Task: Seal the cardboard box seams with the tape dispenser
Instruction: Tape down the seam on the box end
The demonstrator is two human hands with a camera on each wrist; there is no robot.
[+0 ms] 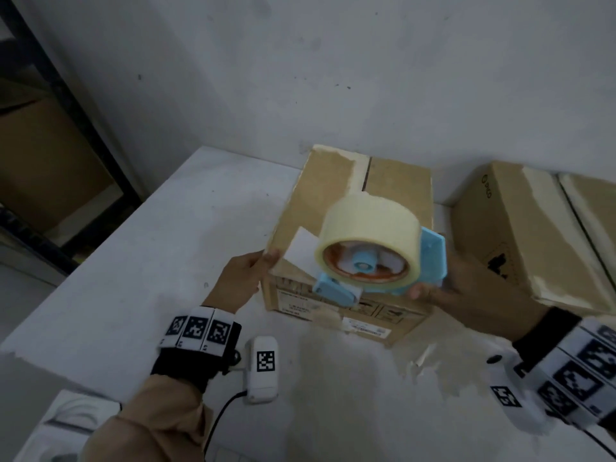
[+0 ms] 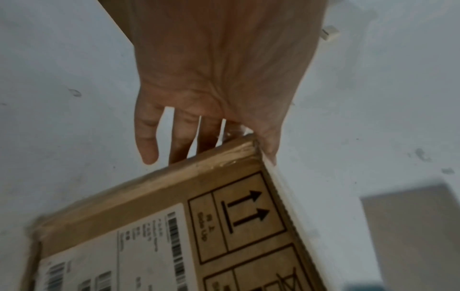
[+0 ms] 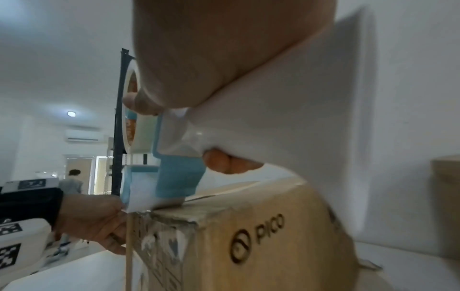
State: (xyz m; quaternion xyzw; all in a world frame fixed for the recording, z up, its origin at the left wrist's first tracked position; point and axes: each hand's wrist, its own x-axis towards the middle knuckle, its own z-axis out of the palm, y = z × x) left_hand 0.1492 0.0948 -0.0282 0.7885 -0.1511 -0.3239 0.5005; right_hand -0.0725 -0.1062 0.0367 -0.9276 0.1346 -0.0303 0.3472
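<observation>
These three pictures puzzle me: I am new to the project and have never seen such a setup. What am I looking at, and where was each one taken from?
No machine here: a person works bare-handed, wearing cameras. The wide picture comes from a head camera looking down; the other two come from wrist cameras looking along each hand. On the white table stands a cardboard box, with another box beside it. The right hand grips a blue tape dispenser holding a roll of tape over the box's near edge. The left hand steadies the box's near left corner, fingers straight, thumb on the edge.
</observation>
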